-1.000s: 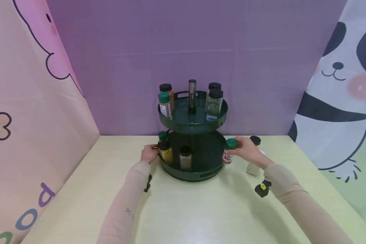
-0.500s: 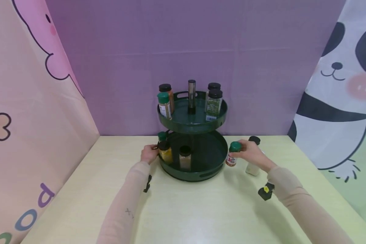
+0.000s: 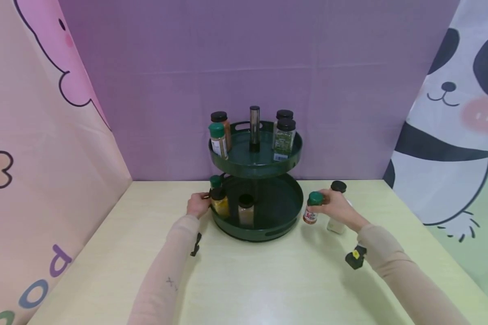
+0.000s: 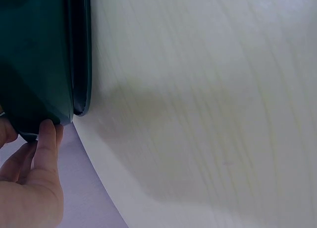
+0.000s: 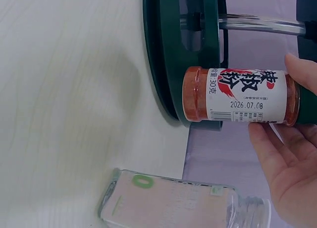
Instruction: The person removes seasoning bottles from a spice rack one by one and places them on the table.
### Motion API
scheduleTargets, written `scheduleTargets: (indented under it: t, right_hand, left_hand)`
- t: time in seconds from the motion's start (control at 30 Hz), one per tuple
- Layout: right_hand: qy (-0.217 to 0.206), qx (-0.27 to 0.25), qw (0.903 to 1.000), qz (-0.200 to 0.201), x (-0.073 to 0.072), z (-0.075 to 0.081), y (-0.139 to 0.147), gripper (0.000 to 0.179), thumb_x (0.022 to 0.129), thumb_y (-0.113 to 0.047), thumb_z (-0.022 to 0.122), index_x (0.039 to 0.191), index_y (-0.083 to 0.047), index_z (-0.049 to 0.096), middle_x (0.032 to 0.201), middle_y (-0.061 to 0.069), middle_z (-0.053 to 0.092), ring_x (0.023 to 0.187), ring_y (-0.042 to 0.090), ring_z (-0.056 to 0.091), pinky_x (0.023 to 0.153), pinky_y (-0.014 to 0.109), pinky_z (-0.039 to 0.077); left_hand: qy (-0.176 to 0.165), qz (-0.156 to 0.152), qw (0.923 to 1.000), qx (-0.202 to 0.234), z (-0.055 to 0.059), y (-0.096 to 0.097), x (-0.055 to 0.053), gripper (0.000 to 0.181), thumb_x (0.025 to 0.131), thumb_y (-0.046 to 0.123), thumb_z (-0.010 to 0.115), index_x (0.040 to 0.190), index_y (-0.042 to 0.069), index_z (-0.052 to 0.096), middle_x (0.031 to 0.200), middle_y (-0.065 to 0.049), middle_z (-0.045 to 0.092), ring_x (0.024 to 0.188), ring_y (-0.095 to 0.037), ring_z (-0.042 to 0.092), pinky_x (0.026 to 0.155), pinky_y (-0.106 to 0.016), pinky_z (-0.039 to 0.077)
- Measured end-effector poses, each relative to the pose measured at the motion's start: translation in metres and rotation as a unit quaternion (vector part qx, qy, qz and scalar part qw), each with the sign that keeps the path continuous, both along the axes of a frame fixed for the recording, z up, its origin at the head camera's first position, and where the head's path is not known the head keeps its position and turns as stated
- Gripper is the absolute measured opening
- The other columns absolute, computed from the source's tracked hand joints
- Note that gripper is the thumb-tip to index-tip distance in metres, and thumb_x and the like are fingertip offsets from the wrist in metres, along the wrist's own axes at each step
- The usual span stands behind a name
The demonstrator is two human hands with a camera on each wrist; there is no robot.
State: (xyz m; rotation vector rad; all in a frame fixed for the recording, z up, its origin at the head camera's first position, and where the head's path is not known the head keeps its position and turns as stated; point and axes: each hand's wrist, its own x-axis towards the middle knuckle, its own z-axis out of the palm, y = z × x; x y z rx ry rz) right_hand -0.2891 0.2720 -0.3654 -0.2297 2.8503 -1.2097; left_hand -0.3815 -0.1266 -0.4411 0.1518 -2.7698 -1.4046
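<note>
My right hand (image 3: 336,207) holds a chili powder jar (image 5: 242,95) by its green-capped end, just right of the lower tray. The red powder shows below its white label, and the jar is upright in the head view. My left hand (image 3: 198,205) grips the left rim of the two-tier spice rack (image 3: 257,234), thumb on one side and fingers (image 4: 47,146) on the other in the left wrist view. Beyond the right hand a clear jar with a black lid (image 3: 338,186) stands on the table, partly hidden by that hand.
The upper tray (image 3: 256,171) carries a green-capped jar (image 3: 218,141), an orange jar (image 3: 223,124), a green herb jar (image 3: 284,140) and another behind it. On the lower tray stand a yellow jar (image 3: 220,205), a brown jar (image 3: 246,212) and a green-capped one (image 3: 216,182).
My right hand has moved the chili powder jar rightward and slightly nearer, away from the lower tray's rim. The left hand keeps its grip on the rack.
</note>
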Motion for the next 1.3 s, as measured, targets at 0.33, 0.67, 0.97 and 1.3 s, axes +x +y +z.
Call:
scheduleTargets:
  t: [0.33,0.67,0.97,1.3]
  right_hand:
    - [0.023,-0.005,0.9997,0.010,0.001,-0.008,0.001,0.046,0.079,-0.021,0.071,0.113,0.006,0.055,0.107,0.021,0.062,0.099,0.034,0.061,0.082,0.041,0.052]
    - [0.024,-0.001,0.9996,0.015,0.000,-0.016,0.002,0.046,0.080,-0.020,0.071,0.114,0.007,0.054,0.108,0.023,0.062,0.097,0.033,0.061,0.082,0.041,0.052]
    - [0.014,0.000,0.9999,0.007,0.002,-0.021,0.003,0.048,0.080,-0.019,0.070,0.115,0.008,0.053,0.111,0.025,0.060,0.102,0.038,0.059,0.082,0.042,0.052]
    - [0.010,-0.009,0.9999,0.011,0.000,-0.030,0.004,0.048,0.078,-0.020,0.072,0.114,0.007,0.053,0.107,0.022,0.062,0.099,0.032,0.060,0.084,0.040,0.051]
  left_hand:
    - [0.000,0.012,0.9999,-0.007,0.016,0.008,0.017,0.040,0.087,0.021,0.053,0.123,0.005,0.058,0.119,-0.016,0.061,0.110,-0.032,0.056,0.090,-0.039,0.047]
    - [-0.002,0.014,0.9999,0.002,0.016,0.007,0.018,0.040,0.086,0.021,0.054,0.122,0.005,0.059,0.119,-0.016,0.061,0.109,-0.031,0.057,0.088,-0.039,0.047]
    - [0.003,0.015,0.9999,-0.004,0.016,0.007,0.018,0.040,0.086,0.022,0.054,0.122,0.005,0.059,0.120,-0.016,0.060,0.111,-0.032,0.055,0.091,-0.040,0.046]
    - [-0.005,0.012,0.9999,0.001,0.016,0.007,0.018,0.040,0.087,0.020,0.053,0.123,0.005,0.058,0.122,-0.016,0.059,0.112,-0.032,0.055,0.091,-0.039,0.046]
